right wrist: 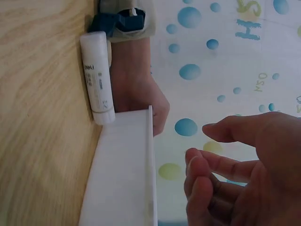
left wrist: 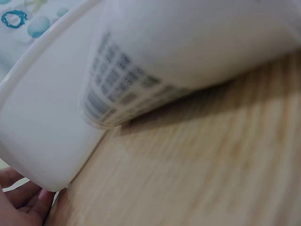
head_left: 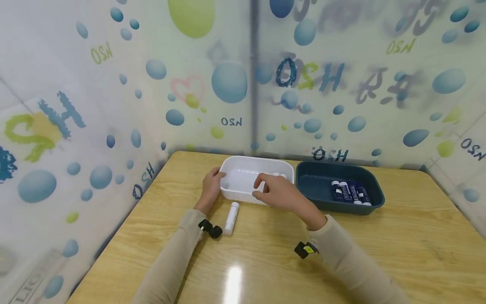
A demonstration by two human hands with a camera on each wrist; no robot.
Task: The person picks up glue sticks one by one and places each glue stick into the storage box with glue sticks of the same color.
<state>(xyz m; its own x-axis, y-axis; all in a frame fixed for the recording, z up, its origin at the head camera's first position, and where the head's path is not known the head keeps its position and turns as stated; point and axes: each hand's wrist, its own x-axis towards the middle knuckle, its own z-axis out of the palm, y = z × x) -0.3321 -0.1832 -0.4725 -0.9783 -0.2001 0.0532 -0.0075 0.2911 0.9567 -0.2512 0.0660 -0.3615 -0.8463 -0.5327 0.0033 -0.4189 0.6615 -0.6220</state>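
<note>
My left hand holds the left end of a white plastic tray, its thumb at the rim. In the left wrist view, fingertips show at the tray's bottom edge. My right hand hovers over the tray's front right part with loosely bent fingers. Nothing sits between its thumb and fingertips in the right wrist view. On the table before the tray lies a white glue stick, near my left wrist. White caps show inside the tray, partly hidden behind my right hand.
A dark blue tray stands right beside the white one, with several dark blue sticks with white caps at its right end. Both trays stand near the back of the wooden table, before a printed wall covering.
</note>
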